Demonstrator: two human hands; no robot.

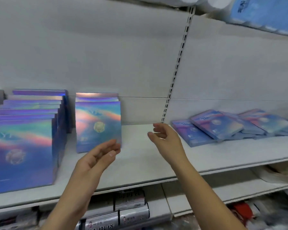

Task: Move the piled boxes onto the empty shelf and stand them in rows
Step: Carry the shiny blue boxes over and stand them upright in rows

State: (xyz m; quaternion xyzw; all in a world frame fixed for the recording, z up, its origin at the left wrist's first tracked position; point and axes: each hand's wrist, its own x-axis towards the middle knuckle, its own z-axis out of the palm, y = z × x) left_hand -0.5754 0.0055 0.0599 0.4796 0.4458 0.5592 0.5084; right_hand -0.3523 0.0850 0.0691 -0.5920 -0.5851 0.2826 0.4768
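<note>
Shiny blue-pink holographic boxes stand upright on the white shelf (140, 163). A long row of several boxes (23, 146) fills the left. A short second row (97, 125) stands beside it. My left hand (100, 155) hovers open just in front of that short row's lower right corner, holding nothing. To the right, my right hand (165, 136) is open over bare shelf, fingers curled and empty. A loose pile of the same boxes (223, 127) lies flat on the adjoining shelf at the right, a short way beyond my right hand.
A slotted metal upright (178, 63) divides the two shelf bays. Blue packets (264, 14) sit on the shelf above at the right. Silver packages (130, 206) and other goods fill the shelf below.
</note>
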